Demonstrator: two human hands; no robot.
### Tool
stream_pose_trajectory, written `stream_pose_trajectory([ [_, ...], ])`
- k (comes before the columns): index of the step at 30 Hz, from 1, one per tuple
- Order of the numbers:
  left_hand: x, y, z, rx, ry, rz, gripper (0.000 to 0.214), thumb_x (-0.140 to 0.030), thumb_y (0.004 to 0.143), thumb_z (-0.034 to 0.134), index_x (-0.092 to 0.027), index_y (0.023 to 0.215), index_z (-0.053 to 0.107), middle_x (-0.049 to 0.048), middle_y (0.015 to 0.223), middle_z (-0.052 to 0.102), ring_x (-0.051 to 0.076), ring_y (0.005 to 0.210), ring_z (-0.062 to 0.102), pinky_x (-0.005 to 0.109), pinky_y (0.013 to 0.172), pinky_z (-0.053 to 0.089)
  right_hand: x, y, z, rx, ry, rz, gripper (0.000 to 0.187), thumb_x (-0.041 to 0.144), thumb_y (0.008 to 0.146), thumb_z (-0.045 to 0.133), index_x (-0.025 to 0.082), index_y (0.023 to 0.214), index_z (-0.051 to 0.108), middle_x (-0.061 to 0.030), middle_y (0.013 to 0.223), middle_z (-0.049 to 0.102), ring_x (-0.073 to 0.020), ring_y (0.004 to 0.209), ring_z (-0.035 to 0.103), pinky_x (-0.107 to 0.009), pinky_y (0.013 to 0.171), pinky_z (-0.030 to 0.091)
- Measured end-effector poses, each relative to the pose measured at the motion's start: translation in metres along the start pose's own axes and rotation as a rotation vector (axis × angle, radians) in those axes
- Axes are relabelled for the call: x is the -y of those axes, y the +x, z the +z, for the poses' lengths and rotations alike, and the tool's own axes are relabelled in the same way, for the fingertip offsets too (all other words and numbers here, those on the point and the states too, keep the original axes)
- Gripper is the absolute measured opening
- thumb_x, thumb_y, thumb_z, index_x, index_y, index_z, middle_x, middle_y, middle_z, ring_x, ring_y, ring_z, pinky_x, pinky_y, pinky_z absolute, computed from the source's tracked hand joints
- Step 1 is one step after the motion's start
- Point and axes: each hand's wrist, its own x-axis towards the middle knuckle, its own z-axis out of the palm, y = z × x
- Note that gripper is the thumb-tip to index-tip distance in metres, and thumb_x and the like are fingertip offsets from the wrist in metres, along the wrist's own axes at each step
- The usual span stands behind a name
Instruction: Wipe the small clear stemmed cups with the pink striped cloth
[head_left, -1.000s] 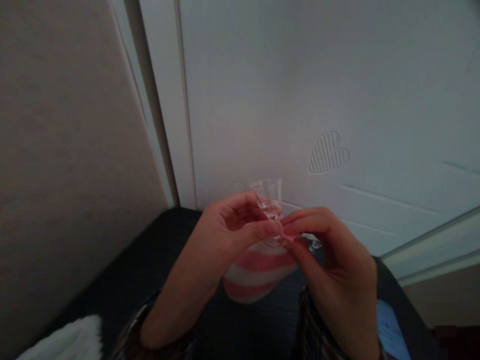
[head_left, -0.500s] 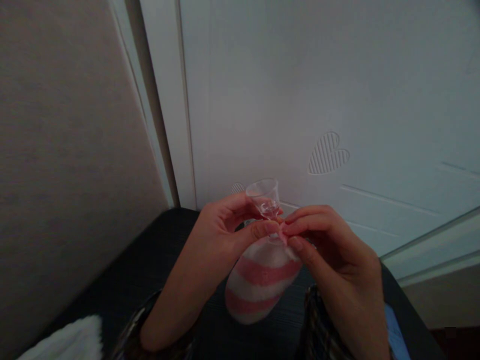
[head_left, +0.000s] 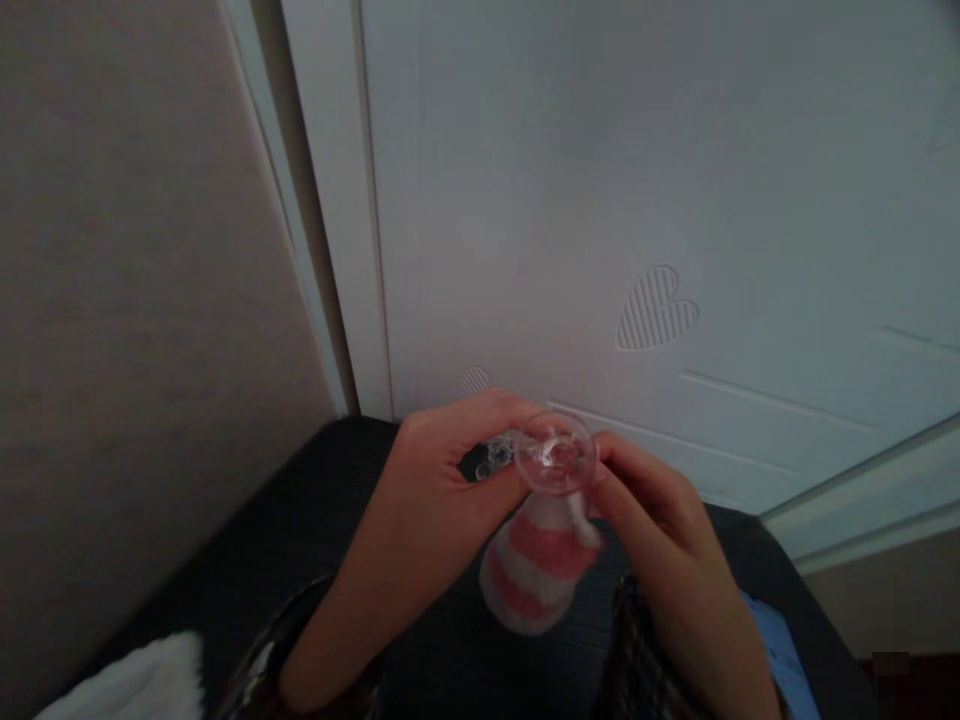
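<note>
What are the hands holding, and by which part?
Left hand: clear cup, below its rim. Right hand: striped cloth, apparently pinched near its top.

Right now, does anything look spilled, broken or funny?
No spill or break that I can see. A bit odd: the clear cup is tilted in the left hand, its open top facing the camera. The striped cloth below looks bunched.

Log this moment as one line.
left hand: holds clear cup, mouth toward camera | right hand: pinches striped cloth beside cup | black table: beneath hands | white fabric: lower left
</note>
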Motion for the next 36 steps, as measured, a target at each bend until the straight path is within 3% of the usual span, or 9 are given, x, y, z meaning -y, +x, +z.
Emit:
stream_pose_trajectory([
  [7, -0.006, -0.001, 0.007, -0.036, 0.045, 0.056, 0.014, -0.009, 0.085, 0.073, -0.023, 0.081, 0.073, -0.0046, 0.080, 0.074, 0.014, 0.075, 0.067, 0.024, 0.078, 0.051, 0.001, -0.002, 0.004, -0.142, -0.041, -0.044, 0.021, 0.029, 0.097, 0.059, 0.024, 0.077, 0.066, 0.0078, 0.073, 0.066, -0.0093, 0.071, 0.060, -0.020, 0.066, 0.045],
  [11, -0.007, -0.004, 0.015, -0.052, -0.051, 0.097, 0.022, -0.018, 0.080, 0.082, -0.024, 0.096, 0.070, -0.0045, 0.094, 0.072, 0.014, 0.089, 0.066, 0.022, 0.081, 0.052, 0.000, -0.003, 0.004, -0.222, -0.061, -0.054, 0.020, 0.031, 0.095, 0.062, 0.024, 0.077, 0.065, 0.0074, 0.072, 0.065, -0.0102, 0.069, 0.059, -0.022, 0.063, 0.044],
  [14, -0.005, -0.009, 0.019, -0.134, -0.107, 0.117, 0.036, -0.018, 0.074, 0.088, -0.028, 0.101, 0.067, -0.0069, 0.096, 0.069, 0.012, 0.089, 0.064, 0.018, 0.079, 0.051, 0.000, -0.003, 0.004, -0.234, -0.099, -0.059, 0.022, 0.032, 0.096, 0.062, 0.024, 0.075, 0.064, 0.0069, 0.071, 0.064, -0.0107, 0.069, 0.057, -0.023, 0.062, 0.042],
  [20, -0.002, -0.011, 0.018, -0.239, -0.109, 0.081, 0.034, -0.010, 0.073, 0.086, -0.031, 0.094, 0.069, -0.0088, 0.088, 0.072, 0.012, 0.082, 0.066, 0.020, 0.072, 0.052, 0.001, -0.005, 0.004, -0.243, -0.114, -0.059, 0.024, 0.032, 0.097, 0.060, 0.023, 0.075, 0.063, 0.0061, 0.069, 0.062, -0.0108, 0.067, 0.057, -0.024, 0.061, 0.042],
  [28, -0.001, -0.007, 0.003, -0.049, -0.018, 0.084, 0.026, -0.017, 0.083, 0.081, -0.035, 0.100, 0.075, -0.0110, 0.097, 0.078, 0.011, 0.090, 0.070, 0.018, 0.083, 0.051, 0.001, -0.004, 0.002, -0.208, -0.113, -0.036, 0.026, 0.033, 0.098, 0.058, 0.022, 0.075, 0.062, 0.0049, 0.068, 0.060, -0.0110, 0.064, 0.054, -0.026, 0.059, 0.038],
  [36, 0.000, -0.003, -0.012, 0.122, -0.011, 0.131, 0.022, -0.018, 0.088, 0.075, -0.033, 0.104, 0.077, -0.0029, 0.101, 0.081, 0.019, 0.093, 0.074, 0.026, 0.084, 0.055, 0.000, -0.002, 0.001, -0.147, -0.091, -0.009, 0.023, 0.032, 0.096, 0.060, 0.022, 0.075, 0.063, 0.0044, 0.068, 0.059, -0.0121, 0.064, 0.052, -0.026, 0.059, 0.038],
])
